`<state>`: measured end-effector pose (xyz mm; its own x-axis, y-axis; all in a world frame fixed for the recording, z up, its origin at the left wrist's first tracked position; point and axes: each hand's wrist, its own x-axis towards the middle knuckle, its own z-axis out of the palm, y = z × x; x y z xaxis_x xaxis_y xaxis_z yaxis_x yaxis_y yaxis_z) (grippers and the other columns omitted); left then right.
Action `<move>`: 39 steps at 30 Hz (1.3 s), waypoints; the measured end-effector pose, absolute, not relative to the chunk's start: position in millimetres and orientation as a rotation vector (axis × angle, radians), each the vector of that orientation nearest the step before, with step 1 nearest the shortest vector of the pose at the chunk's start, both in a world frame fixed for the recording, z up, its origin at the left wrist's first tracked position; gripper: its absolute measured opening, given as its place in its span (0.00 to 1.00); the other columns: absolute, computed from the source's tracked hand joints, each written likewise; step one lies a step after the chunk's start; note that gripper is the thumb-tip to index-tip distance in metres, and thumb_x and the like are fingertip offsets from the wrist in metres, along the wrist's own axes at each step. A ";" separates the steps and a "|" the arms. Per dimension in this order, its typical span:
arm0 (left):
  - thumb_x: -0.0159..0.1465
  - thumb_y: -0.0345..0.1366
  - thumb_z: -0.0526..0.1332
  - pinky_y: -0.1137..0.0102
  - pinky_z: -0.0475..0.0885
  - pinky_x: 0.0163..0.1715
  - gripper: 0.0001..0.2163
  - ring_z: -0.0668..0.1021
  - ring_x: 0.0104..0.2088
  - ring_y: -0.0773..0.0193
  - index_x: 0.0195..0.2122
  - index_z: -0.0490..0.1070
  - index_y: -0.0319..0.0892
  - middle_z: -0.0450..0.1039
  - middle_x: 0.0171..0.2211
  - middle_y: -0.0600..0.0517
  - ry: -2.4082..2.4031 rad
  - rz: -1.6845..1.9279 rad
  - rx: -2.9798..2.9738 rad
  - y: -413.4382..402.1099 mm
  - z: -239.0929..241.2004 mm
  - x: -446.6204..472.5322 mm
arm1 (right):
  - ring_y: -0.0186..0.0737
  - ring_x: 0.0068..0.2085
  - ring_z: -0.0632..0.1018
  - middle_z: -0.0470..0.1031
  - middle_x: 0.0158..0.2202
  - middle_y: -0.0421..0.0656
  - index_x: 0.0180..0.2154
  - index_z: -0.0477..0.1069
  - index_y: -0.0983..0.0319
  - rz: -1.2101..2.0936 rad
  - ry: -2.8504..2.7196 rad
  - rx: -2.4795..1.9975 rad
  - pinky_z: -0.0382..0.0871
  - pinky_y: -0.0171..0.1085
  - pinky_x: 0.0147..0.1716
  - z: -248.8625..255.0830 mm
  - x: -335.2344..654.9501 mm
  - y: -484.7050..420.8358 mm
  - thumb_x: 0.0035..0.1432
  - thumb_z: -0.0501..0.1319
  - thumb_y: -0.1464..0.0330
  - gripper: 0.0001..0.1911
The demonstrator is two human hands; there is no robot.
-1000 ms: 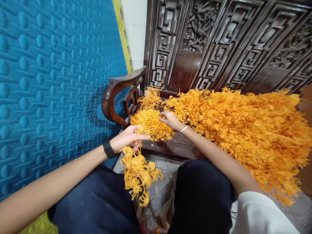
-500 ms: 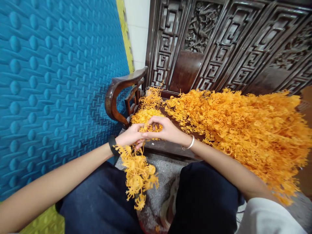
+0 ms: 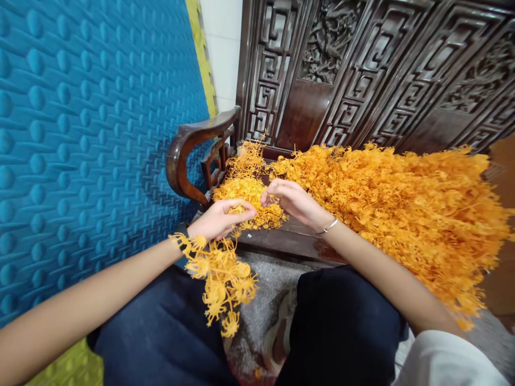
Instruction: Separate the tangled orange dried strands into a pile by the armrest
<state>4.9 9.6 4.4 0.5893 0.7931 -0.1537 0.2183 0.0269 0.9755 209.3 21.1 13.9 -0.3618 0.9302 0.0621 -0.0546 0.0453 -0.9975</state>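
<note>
My left hand pinches a branching yellow-orange plastic flower sprig, whose rounded, spiky heads hang below the palm and over the wrist. Just to the right, above a small heap of loose yellow florets on the wooden seat, is my right hand. Its fingers are bent together, with a bit of yellow at the fingertips; whether that is held or lies behind them is hard to see. A gap separates the two hands.
A large pile of orange flower sprigs covers the right of the dark wooden bench seat. Behind it rises a carved backrest. A curved armrest stands left, beside blue foam matting. Brown cardboard is at far right.
My hands were together at the sprig; now they are apart. The right hand has moved right, over the small heap's edge. The left still holds the sprig, whose upper heads have swung left.
</note>
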 end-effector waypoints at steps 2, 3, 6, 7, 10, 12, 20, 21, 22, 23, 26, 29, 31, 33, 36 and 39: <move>0.62 0.45 0.55 0.79 0.48 0.09 0.14 0.55 0.07 0.77 0.35 0.69 0.38 0.48 0.08 0.64 0.881 0.571 1.502 12.5 0.4 1.8 | 0.31 0.28 0.74 0.74 0.26 0.39 0.27 0.64 0.61 1.465 -1.375 -1.016 0.66 0.35 0.32 6.1 220.0 30.9 0.50 0.62 0.63 0.09; 0.62 0.46 0.54 0.79 0.49 0.09 0.14 0.55 0.07 0.77 0.34 0.69 0.38 0.48 0.09 0.64 0.874 0.571 1.494 13.8 -1.6 0.8 | 0.30 0.27 0.73 0.74 0.26 0.39 0.28 0.64 0.61 1.427 -1.355 -1.082 0.66 0.34 0.31 0.5 225.5 36.7 0.49 0.62 0.61 0.11; 0.61 0.44 0.57 0.79 0.52 0.10 0.11 0.59 0.07 0.76 0.32 0.67 0.40 0.51 0.09 0.64 0.857 0.533 1.477 16.1 -4.4 -0.1 | 0.29 0.25 0.70 0.72 0.25 0.38 0.29 0.67 0.62 1.200 -1.406 -1.297 0.62 0.31 0.26 -21.9 240.3 56.1 0.44 0.65 0.58 0.15; 0.60 0.43 0.58 0.79 0.52 0.10 0.10 0.60 0.07 0.75 0.32 0.66 0.40 0.52 0.08 0.64 0.854 0.517 1.477 16.2 -4.2 0.3 | 0.28 0.25 0.69 0.72 0.25 0.38 0.28 0.69 0.63 1.107 -1.450 -1.355 0.61 0.31 0.25 -30.4 244.1 62.6 0.43 0.65 0.58 0.16; 0.59 0.40 0.60 0.79 0.53 0.11 0.09 0.62 0.08 0.74 0.33 0.65 0.40 0.56 0.08 0.63 0.842 0.467 1.485 14.9 -1.1 2.0 | 0.29 0.24 0.67 0.71 0.23 0.38 0.25 0.70 0.64 0.893 -1.541 -1.449 0.60 0.32 0.26 -52.8 251.9 79.9 0.40 0.66 0.57 0.17; 0.58 0.39 0.60 0.79 0.54 0.12 0.09 0.63 0.09 0.74 0.35 0.65 0.40 0.58 0.09 0.62 0.834 0.437 1.478 13.3 1.3 3.0 | 0.30 0.24 0.67 0.70 0.22 0.38 0.24 0.71 0.65 0.832 -1.551 -1.465 0.61 0.34 0.28 -62.4 253.7 88.5 0.40 0.66 0.57 0.17; 0.57 0.36 0.62 0.77 0.62 0.16 0.14 0.66 0.12 0.72 0.42 0.62 0.41 0.60 0.11 0.63 0.830 0.451 1.426 10.0 5.1 1.8 | 0.32 0.26 0.69 0.73 0.26 0.42 0.31 0.73 0.68 0.772 -1.644 -1.533 0.62 0.34 0.31 -70.7 240.1 110.1 0.44 0.65 0.62 0.15; 0.56 0.36 0.62 0.77 0.62 0.15 0.15 0.66 0.12 0.72 0.43 0.62 0.41 0.61 0.12 0.63 0.835 0.456 1.418 9.9 5.3 1.3 | 0.32 0.25 0.69 0.72 0.24 0.41 0.33 0.73 0.69 0.764 -1.657 -1.549 0.62 0.34 0.30 -70.6 238.2 111.6 0.44 0.66 0.63 0.16; 0.56 0.36 0.63 0.77 0.62 0.15 0.16 0.67 0.12 0.72 0.43 0.61 0.41 0.62 0.13 0.63 0.840 0.461 1.410 9.9 5.5 0.7 | 0.32 0.25 0.68 0.71 0.23 0.40 0.35 0.73 0.70 0.762 -1.668 -1.562 0.61 0.34 0.29 -69.8 236.7 112.2 0.43 0.67 0.64 0.18; 0.55 0.36 0.63 0.77 0.62 0.15 0.17 0.67 0.12 0.72 0.43 0.61 0.41 0.63 0.14 0.63 0.844 0.468 1.406 10.0 5.5 0.1 | 0.32 0.24 0.68 0.70 0.22 0.39 0.38 0.73 0.70 0.746 -1.687 -1.573 0.60 0.34 0.29 -68.2 235.5 111.6 0.43 0.68 0.64 0.21; 0.53 0.34 0.65 0.77 0.63 0.15 0.19 0.67 0.13 0.74 0.43 0.60 0.42 0.65 0.17 0.62 0.850 0.503 1.406 10.5 4.9 -1.8 | 0.34 0.25 0.68 0.68 0.21 0.38 0.48 0.68 0.70 0.551 -1.809 -1.631 0.60 0.35 0.29 -55.9 232.4 102.0 0.43 0.68 0.67 0.28; 0.52 0.33 0.66 0.77 0.65 0.18 0.20 0.67 0.14 0.74 0.44 0.60 0.42 0.65 0.17 0.62 0.851 0.539 1.408 11.4 3.5 -3.1 | 0.35 0.27 0.70 0.72 0.25 0.41 0.43 0.70 0.67 0.516 -1.935 -1.587 0.61 0.35 0.31 -33.1 226.5 81.3 0.48 0.64 0.68 0.19; 0.53 0.33 0.65 0.75 0.66 0.19 0.19 0.68 0.14 0.73 0.44 0.60 0.42 0.65 0.18 0.62 0.830 0.558 1.404 12.5 2.5 -3.0 | 0.34 0.30 0.72 0.74 0.29 0.43 0.36 0.72 0.65 0.848 -2.000 -1.381 0.64 0.34 0.32 -16.2 220.9 64.3 0.52 0.61 0.66 0.11; 0.56 0.36 0.63 0.75 0.66 0.19 0.16 0.70 0.15 0.72 0.43 0.60 0.42 0.66 0.19 0.60 0.783 0.606 1.394 14.1 1.6 -1.9 | 0.33 0.33 0.73 0.75 0.33 0.43 0.34 0.73 0.63 1.216 -2.033 -1.132 0.66 0.34 0.33 -2.2 214.9 47.8 0.55 0.59 0.62 0.11; 0.60 0.41 0.58 0.74 0.67 0.20 0.11 0.71 0.16 0.71 0.40 0.61 0.42 0.68 0.21 0.59 0.719 0.700 1.378 16.3 0.7 1.4 | 0.32 0.36 0.74 0.74 0.36 0.42 0.37 0.72 0.61 1.546 -1.950 -0.922 0.68 0.34 0.35 7.3 206.4 29.4 0.55 0.58 0.59 0.13; 0.62 0.43 0.55 0.74 0.68 0.20 0.10 0.72 0.16 0.71 0.36 0.60 0.42 0.68 0.21 0.59 0.717 0.737 1.378 16.2 0.3 5.5 | 0.31 0.35 0.74 0.74 0.35 0.42 0.35 0.71 0.62 1.682 -1.730 -0.877 0.69 0.34 0.35 3.4 197.6 20.7 0.54 0.60 0.61 0.11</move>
